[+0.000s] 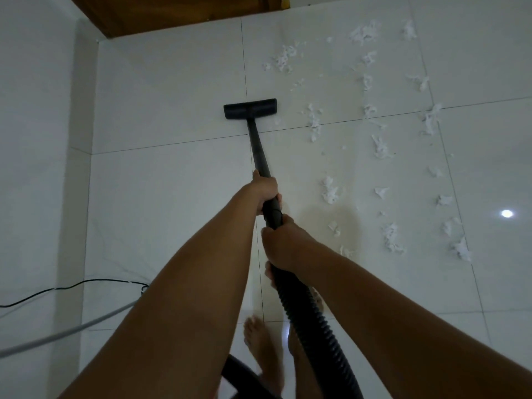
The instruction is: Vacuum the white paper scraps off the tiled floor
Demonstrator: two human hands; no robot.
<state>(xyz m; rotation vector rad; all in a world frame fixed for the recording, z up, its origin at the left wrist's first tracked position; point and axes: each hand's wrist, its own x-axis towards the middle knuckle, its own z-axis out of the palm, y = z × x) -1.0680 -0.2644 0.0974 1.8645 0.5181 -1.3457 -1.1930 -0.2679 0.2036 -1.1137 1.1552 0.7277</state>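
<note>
A black vacuum wand (257, 145) runs from my hands out to its flat floor head (250, 108), which lies on the white tiled floor (172, 110). My left hand (264, 190) grips the wand higher up. My right hand (280, 243) grips it just below, where the ribbed black hose (313, 321) starts. White paper scraps (313, 120) lie scattered to the right of the head, in rough rows across the right half of the floor, with more scraps (388, 234) nearer me. The tiles left of the head show no scraps.
A white wall (40, 139) runs along the left. A brown wooden door (172, 10) stands at the far end. A black cable (72, 287) and a grey cord (57, 335) cross the floor at lower left. My bare feet (263, 349) stand below the hose.
</note>
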